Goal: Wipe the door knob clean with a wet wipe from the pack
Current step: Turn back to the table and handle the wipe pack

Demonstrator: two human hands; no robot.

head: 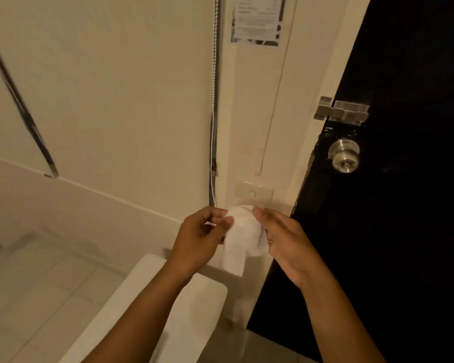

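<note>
A white wet wipe [237,242] hangs between my two hands in the middle of the view. My left hand [202,238] pinches its upper left edge between thumb and fingers. My right hand [283,242] holds its right side, fingers mostly extended over it. The round silver door knob [344,155] sits on the black door [404,205], up and to the right of my hands, with nothing touching it. No wipe pack is in view.
A metal slide bolt [342,111] sits above the knob at the door's edge. A wall switch [254,191] lies just behind my hands. A bead chain [213,121] hangs down the cream wall. A white rounded surface [168,310] is below my arms. A metal bar [24,111] is on the left.
</note>
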